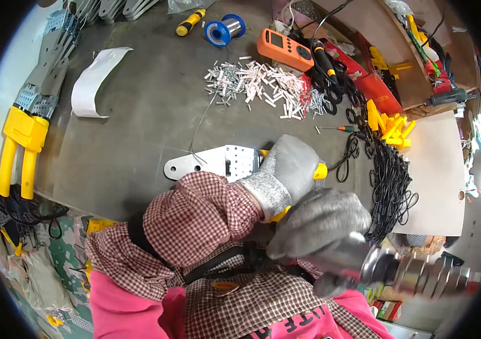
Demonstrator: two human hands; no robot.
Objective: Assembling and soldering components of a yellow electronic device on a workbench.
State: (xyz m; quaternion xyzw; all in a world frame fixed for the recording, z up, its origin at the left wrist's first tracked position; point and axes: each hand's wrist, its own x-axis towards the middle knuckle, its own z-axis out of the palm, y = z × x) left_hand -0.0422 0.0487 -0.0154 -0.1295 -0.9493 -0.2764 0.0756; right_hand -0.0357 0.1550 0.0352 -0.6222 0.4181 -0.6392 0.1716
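My left hand [291,166], in a grey knit glove, is closed round the yellow handle of what looks like a pipe welding iron [195,163]. Its flat, holed metal plate points left over the grey tabletop, and a thin wire rises from it. Close by on the near right, my right hand [325,223], also gloved and smeared by motion, is wrapped round a metal-bodied cylindrical power tool [421,275]. That tool stretches to the lower right with a reddish end. My left forearm, in a checked sleeve, crosses in front of the iron's near side.
White tubes and screws [268,85] lie piled at the back, beside an orange meter [284,50], a solder spool [225,30] and a yellow-black screwdriver [190,22]. Black cords [390,181] and yellow parts [390,127] crowd the right. Yellow-handled irons [25,135] and white paper [96,82] are left.
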